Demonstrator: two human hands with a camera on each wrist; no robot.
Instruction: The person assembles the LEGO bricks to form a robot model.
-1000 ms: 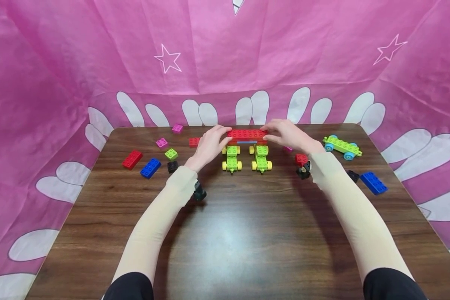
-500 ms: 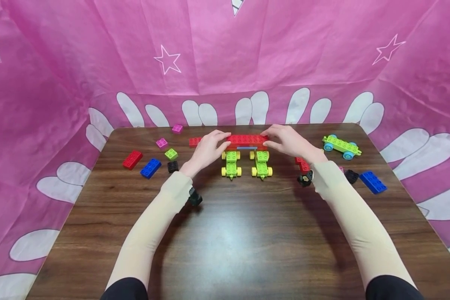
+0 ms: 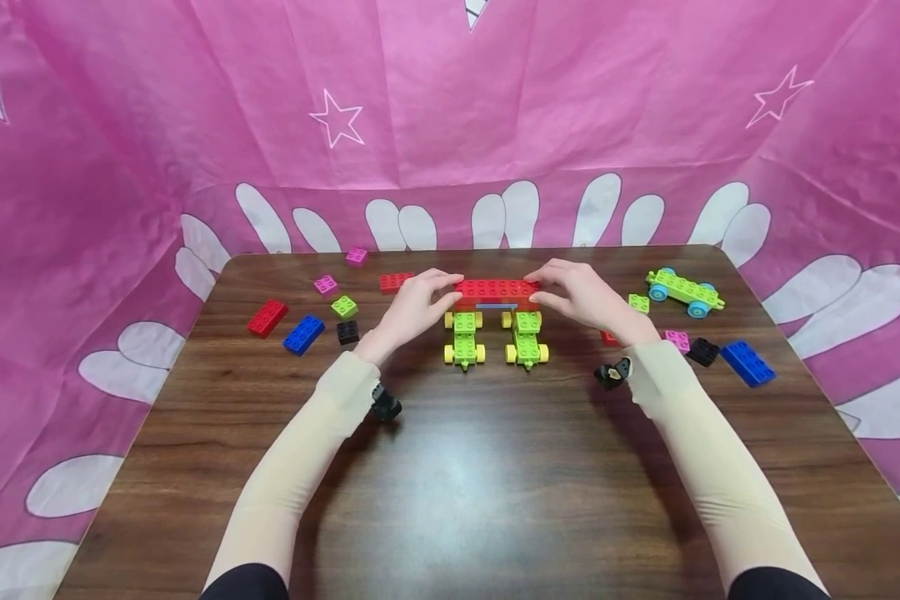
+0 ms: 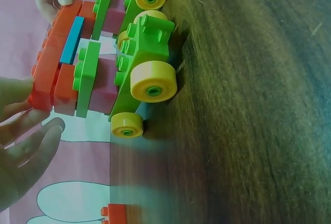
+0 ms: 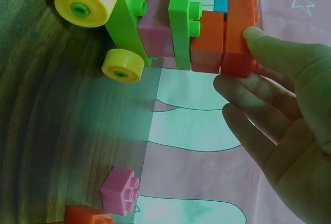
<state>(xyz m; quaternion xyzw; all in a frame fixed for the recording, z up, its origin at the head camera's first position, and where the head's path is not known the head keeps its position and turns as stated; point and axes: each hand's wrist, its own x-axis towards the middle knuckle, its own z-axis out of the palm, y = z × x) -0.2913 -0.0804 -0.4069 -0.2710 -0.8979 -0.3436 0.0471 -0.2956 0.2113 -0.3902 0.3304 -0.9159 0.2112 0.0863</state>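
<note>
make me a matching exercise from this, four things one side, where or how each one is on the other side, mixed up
1. long red brick
2. left hand
3. right hand
4. blue-wheeled green base

A. holding the brick's right end
B. off to the right, untouched
C. gripped at both ends
D. holding the brick's left end

Pairs: 1-C, 2-D, 3-A, 4-B

Perhaps a play corner: pink starred cloth (image 3: 435, 92) hangs behind a wood-grained table (image 3: 487, 475) bearing toy bricks (image 3: 497, 290).
</note>
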